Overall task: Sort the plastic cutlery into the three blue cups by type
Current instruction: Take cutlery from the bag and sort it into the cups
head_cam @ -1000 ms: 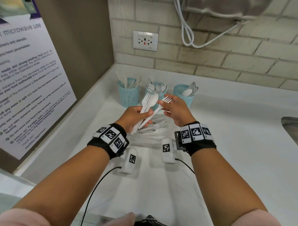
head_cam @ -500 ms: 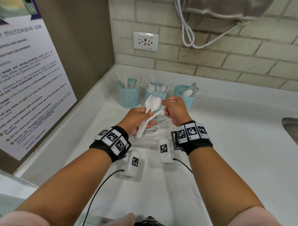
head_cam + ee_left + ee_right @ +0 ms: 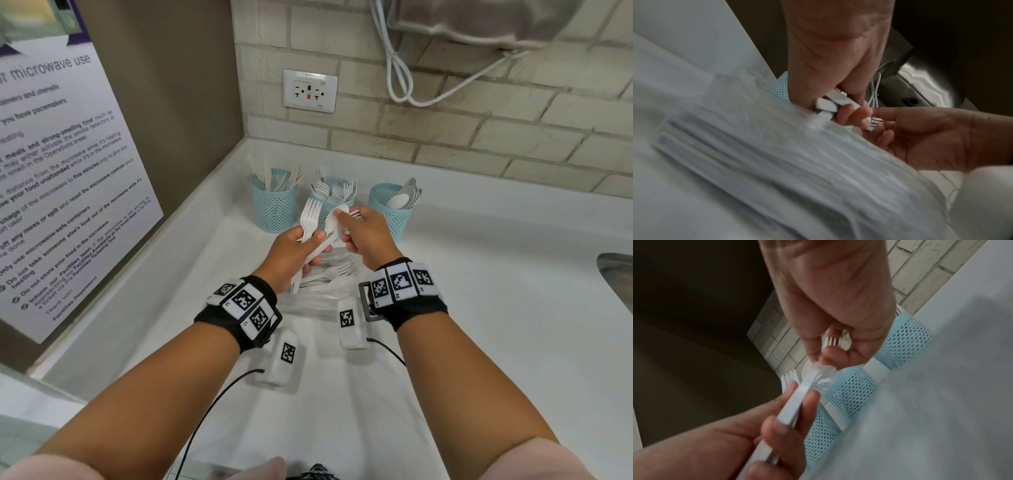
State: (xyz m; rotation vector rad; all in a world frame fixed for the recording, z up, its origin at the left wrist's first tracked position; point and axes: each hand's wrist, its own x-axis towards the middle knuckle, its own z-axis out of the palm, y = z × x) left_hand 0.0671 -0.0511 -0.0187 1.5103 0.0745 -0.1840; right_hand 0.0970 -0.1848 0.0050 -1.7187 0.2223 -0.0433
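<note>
Both hands busy over the cutlery

Left hand (image 3: 291, 253) grips 2 forks and a spoon (image 3: 337, 219); right hand (image 3: 366, 236), at 3 o'clock, pinches the spoon's bowl, fork tines in its palm.

This looks like a shared office pantry: a microwave-rules poster (image 3: 58, 171) hangs left of the white surface (image 3: 479, 308), with a wall socket (image 3: 310, 90) on brick tiles behind it.

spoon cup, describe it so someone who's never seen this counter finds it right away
On the white counter, below the brick wall, three blue mesh cups stand in a row. The spoon cup is the rightmost, behind the right hand; only it shows rounded spoon bowls, not tines or flat blades.
</note>
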